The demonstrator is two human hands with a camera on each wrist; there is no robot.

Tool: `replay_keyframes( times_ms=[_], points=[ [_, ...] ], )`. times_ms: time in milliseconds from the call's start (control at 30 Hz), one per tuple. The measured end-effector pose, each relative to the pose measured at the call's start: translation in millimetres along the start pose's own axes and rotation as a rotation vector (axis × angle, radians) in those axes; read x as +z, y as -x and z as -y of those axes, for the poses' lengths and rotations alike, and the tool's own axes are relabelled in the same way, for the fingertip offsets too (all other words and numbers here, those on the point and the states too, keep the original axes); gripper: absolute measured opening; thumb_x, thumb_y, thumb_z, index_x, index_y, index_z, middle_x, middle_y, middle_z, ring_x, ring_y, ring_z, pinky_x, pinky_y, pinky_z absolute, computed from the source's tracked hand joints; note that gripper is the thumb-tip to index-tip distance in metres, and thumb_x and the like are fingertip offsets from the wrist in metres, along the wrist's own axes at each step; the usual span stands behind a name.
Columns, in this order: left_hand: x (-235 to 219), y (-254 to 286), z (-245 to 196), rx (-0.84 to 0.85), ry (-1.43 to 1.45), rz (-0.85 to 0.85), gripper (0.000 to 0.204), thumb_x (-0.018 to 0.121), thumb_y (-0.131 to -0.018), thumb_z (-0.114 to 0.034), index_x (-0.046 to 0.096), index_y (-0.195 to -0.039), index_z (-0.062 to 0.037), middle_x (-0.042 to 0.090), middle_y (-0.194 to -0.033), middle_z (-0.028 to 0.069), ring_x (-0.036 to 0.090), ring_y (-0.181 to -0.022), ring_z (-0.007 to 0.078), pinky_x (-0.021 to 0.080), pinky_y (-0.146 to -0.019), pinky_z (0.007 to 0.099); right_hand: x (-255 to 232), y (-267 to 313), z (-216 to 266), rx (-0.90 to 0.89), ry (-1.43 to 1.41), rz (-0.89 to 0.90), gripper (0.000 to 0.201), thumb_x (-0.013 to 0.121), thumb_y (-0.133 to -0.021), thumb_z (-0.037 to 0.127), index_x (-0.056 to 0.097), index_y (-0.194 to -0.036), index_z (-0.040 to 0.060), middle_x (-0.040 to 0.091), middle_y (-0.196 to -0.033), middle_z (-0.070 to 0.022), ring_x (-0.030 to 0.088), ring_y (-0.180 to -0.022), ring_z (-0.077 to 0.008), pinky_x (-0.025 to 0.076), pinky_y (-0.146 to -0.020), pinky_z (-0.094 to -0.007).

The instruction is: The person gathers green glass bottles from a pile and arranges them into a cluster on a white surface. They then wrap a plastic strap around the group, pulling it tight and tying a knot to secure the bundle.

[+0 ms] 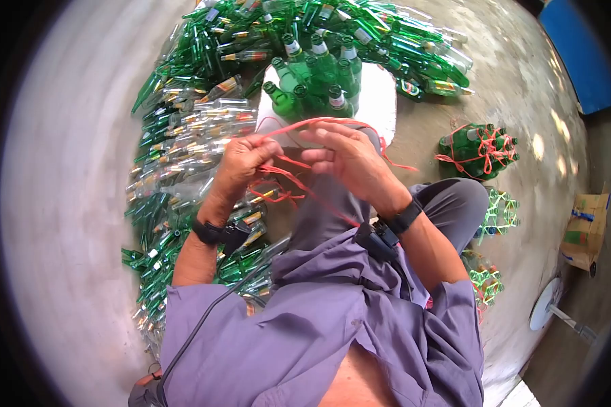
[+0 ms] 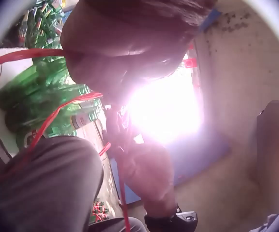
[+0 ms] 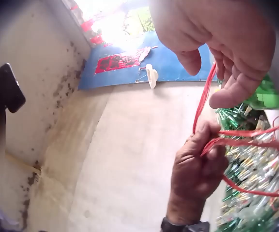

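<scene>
My left hand (image 1: 246,163) grips strands of red plastic twine (image 3: 246,143) between its thumb and curled fingers. My right hand (image 1: 349,163) is close beside it, fingers loosely extended toward the left hand. One red strand runs up to the right fingers in the right wrist view, while the right thumb stands apart. Beyond both hands, a cluster of upright green glass bottles (image 1: 317,71) stands on a white board (image 1: 379,102). Loose twine trails across my lap and past the board's edge. The left hand (image 2: 129,46) looms large in the left wrist view.
Green and clear bottles (image 1: 197,136) lie heaped along the left and far side. To the right stands a bundle of green bottles (image 1: 478,149) bound with red twine, with light-green-tied bundles (image 1: 499,214) nearer. A cardboard box (image 1: 586,230) is at the far right.
</scene>
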State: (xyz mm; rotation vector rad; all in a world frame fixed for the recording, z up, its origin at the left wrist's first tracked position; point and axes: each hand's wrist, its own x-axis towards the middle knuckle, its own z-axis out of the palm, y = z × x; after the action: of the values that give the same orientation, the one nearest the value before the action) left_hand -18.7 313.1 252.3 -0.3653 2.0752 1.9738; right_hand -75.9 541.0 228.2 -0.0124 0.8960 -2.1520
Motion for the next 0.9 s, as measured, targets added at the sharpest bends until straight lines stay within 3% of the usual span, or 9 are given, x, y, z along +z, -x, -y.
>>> replay_keyframes(
  times_ms=[100, 233, 300, 500, 567, 633, 667, 833, 900],
  points=[
    [-28, 5, 8, 0.052, 0.095, -0.073, 0.021, 0.061, -0.096, -0.019, 0.067, -0.088, -0.0006, 0.052, -0.059, -0.0042, 0.040, -0.047, 0.0015, 0.028, -0.043, 0.0179, -4, 7, -8, 0.005, 0.246, -0.051, 0.055, 0.059, -0.096, 0.021, 0.042, -0.141, -0.0071, 0.061, -0.124, -0.0098, 0.064, -0.086, -0.0119, 0.054, -0.068, -0.0243],
    [-57, 20, 10, 0.019, 0.126, -0.147, 0.018, 0.060, -0.095, -0.014, 0.067, -0.088, 0.0009, 0.054, -0.062, -0.0024, 0.045, -0.051, 0.0024, 0.033, -0.046, 0.0174, -1, 20, -25, 0.076, 0.707, 0.145, 0.049, 0.058, -0.096, 0.025, 0.051, -0.132, -0.0092, 0.067, -0.097, -0.0065, 0.063, -0.071, -0.0098, 0.051, -0.059, -0.0255],
    [-68, 27, 16, -0.004, 0.094, -0.175, 0.020, 0.060, -0.096, -0.016, 0.067, -0.088, 0.0008, 0.053, -0.059, -0.0031, 0.042, -0.048, 0.0021, 0.030, -0.043, 0.0177, 1, 27, -34, 0.251, 0.834, 0.252, 0.046, 0.059, -0.096, 0.028, 0.056, -0.126, -0.0073, 0.068, -0.088, -0.0078, 0.064, -0.069, -0.0121, 0.051, -0.059, -0.0295],
    [-92, 44, 35, -0.055, -0.013, -0.261, 0.022, 0.061, -0.095, -0.019, 0.067, -0.088, 0.0003, 0.050, -0.054, -0.0045, 0.036, -0.041, 0.0017, 0.024, -0.039, 0.0188, -5, 36, -59, -0.010, 1.337, 0.497, 0.041, 0.065, -0.089, 0.028, 0.063, -0.112, -0.0051, 0.069, -0.083, -0.0207, 0.068, -0.072, -0.0306, 0.052, -0.070, -0.0382],
    [-102, 49, 38, -0.045, -0.031, -0.280, 0.022, 0.060, -0.095, -0.019, 0.067, -0.088, 0.0002, 0.051, -0.054, -0.0042, 0.036, -0.041, 0.0020, 0.024, -0.039, 0.0193, -3, 41, -56, 0.000, 1.284, 0.535, 0.035, 0.066, -0.086, 0.027, 0.067, -0.104, -0.0038, 0.070, -0.083, -0.0201, 0.067, -0.076, -0.0343, 0.052, -0.070, -0.0397],
    [-116, 53, 45, -0.058, -0.055, -0.331, 0.023, 0.059, -0.096, -0.020, 0.067, -0.088, 0.0001, 0.051, -0.054, -0.0039, 0.036, -0.041, 0.0020, 0.024, -0.039, 0.0193, 1, 49, -48, 0.257, 1.186, 0.591, 0.030, 0.065, -0.085, 0.025, 0.069, -0.096, -0.0026, 0.069, -0.081, -0.0206, 0.066, -0.077, -0.0373, 0.051, -0.071, -0.0415],
    [-122, 56, 45, -0.087, -0.062, -0.356, 0.023, 0.058, -0.096, -0.019, 0.067, -0.087, -0.0003, 0.052, -0.054, -0.0037, 0.036, -0.041, 0.0021, 0.024, -0.038, 0.0192, -2, 53, -49, 0.099, 1.283, 0.605, 0.025, 0.064, -0.082, 0.021, 0.069, -0.091, -0.0022, 0.067, -0.078, -0.0209, 0.065, -0.075, -0.0367, 0.050, -0.070, -0.0420],
    [-155, 69, 57, -0.085, -0.065, -0.456, 0.022, 0.061, -0.094, -0.020, 0.066, -0.086, 0.0002, 0.051, -0.055, -0.0041, 0.037, -0.041, 0.0026, 0.023, -0.038, 0.0188, -11, 66, -27, 0.047, 1.313, 0.583, 0.024, 0.063, -0.081, 0.019, 0.069, -0.090, -0.0025, 0.066, -0.076, -0.0208, 0.065, -0.070, -0.0348, 0.050, -0.067, -0.0412],
    [-160, 76, 59, -0.108, -0.049, -0.492, 0.022, 0.060, -0.094, -0.020, 0.066, -0.085, -0.0003, 0.052, -0.055, -0.0037, 0.037, -0.041, 0.0028, 0.024, -0.039, 0.0191, -8, 68, -8, 0.269, 1.267, 0.506, 0.023, 0.063, -0.081, 0.017, 0.068, -0.091, -0.0031, 0.066, -0.075, -0.0196, 0.065, -0.068, -0.0323, 0.051, -0.065, -0.0397]
  ],
)
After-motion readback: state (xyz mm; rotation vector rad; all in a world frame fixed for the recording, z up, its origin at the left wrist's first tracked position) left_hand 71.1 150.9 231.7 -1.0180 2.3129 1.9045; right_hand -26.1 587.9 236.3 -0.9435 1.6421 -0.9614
